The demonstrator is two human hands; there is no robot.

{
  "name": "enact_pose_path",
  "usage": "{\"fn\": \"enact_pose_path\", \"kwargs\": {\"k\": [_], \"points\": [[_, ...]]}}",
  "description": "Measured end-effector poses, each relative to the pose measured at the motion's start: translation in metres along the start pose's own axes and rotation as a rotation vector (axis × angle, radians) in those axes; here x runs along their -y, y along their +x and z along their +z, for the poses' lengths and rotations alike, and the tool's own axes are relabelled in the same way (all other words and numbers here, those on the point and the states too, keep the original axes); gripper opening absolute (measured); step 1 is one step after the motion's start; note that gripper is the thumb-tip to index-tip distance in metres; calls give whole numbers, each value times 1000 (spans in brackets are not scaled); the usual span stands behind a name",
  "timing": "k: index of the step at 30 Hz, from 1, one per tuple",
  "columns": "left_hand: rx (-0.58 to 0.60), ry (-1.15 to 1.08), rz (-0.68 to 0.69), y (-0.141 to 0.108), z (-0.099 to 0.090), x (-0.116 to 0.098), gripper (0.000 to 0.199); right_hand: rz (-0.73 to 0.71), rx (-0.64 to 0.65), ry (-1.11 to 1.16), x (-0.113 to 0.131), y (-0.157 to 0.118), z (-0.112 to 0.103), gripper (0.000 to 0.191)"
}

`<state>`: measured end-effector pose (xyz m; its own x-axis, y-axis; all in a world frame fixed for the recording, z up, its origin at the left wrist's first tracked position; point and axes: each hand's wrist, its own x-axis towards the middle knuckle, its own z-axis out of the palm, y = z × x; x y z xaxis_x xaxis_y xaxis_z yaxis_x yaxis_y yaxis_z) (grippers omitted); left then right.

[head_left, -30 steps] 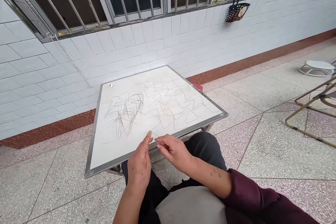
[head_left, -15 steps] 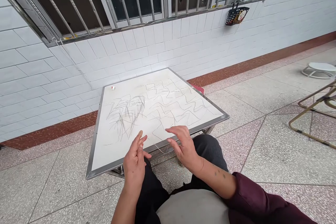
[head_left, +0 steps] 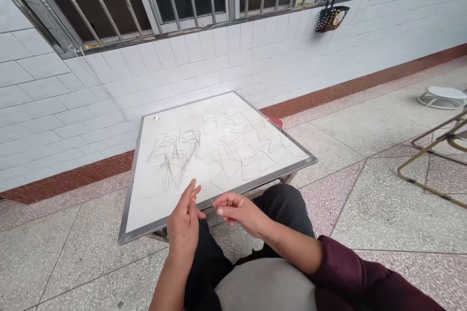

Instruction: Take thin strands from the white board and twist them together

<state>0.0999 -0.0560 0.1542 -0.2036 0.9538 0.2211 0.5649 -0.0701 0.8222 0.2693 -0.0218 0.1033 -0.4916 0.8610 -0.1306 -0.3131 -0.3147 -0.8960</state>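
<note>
My right hand (head_left: 235, 210) is closed in a pinch in front of the table's near edge. A thin pale strand (head_left: 213, 203) shows at its fingertips. My left hand (head_left: 184, 216) is just to the left, apart from the right hand. Its thumb lies against the index finger, while a lower finger pokes out to the right; whatever is between them is too fine to make out. Past both hands, dark thin strands lie on the white table (head_left: 146, 214): a tangled bunch (head_left: 178, 153) on the left and spread-out zigzag strands (head_left: 242, 143) on the right.
A small white-and-red object (head_left: 156, 119) sits at the table's far left corner. Behind stands a tiled wall (head_left: 204, 68) with a barred window. A black basket (head_left: 331, 18) hangs there. A white round stool (head_left: 445, 93) and a metal-framed chair (head_left: 423, 155) are to the right.
My right hand has moved down and left toward my left hand. Its fingers, apart before, are now pinched at the thin strand. The left hand has barely shifted.
</note>
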Motion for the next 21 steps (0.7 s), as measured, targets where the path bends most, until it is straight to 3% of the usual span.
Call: {"fn": "enact_pose_path", "kwargs": {"k": [9,13,17,21], "points": [[-32,-7,-24,-1,-1,-12,42,96,56,39,-5,4,-7,38],[19,-25,-46,2,0,-7,43,92,-5,67,-7,6,-8,36],[81,-192,-110,7,0,-5,56,154,-83,218,-5,6,-10,34],[74,-437,-168,10,1,2,63,196,-57,404,-3,6,-12,34]]}}
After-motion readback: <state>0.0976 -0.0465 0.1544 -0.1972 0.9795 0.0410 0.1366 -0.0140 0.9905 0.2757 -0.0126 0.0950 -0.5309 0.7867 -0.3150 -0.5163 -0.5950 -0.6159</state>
